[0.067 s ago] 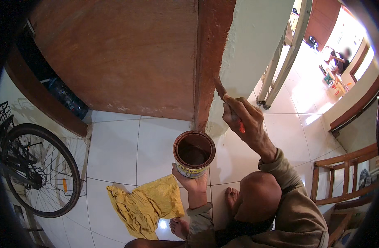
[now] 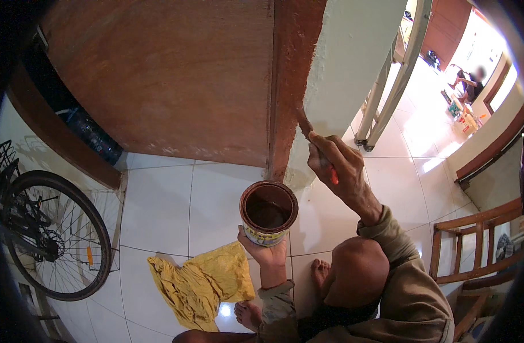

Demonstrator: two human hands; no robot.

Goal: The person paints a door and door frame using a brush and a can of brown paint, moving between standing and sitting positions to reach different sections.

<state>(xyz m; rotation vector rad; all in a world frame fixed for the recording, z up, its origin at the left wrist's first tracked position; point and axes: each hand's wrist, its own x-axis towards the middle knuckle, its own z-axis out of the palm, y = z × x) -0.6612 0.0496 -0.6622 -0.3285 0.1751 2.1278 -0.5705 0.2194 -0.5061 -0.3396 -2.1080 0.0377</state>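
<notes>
My left hand [image 2: 266,252] holds up a paint can [image 2: 268,212] from beneath, its fingers round the lower side. Dark brown paint lies inside the can, and brown smears cover its rim. In my right hand [image 2: 339,166] is a paintbrush [image 2: 305,123], gripped by its handle, whose red end pokes out below the fingers. The bristles touch the edge of the brown door frame [image 2: 297,74], where it meets the pale wall [image 2: 353,63]. Brown paint ends there in an uneven line.
A brown door [image 2: 165,74] stands left of the frame. Yellow cloth [image 2: 207,280] lies crumpled on white floor tiles [image 2: 156,214]. Also around are a bicycle wheel [image 2: 56,234], ladder legs [image 2: 395,80] and a wooden rack [image 2: 479,243]. Far off sits another person [image 2: 472,86].
</notes>
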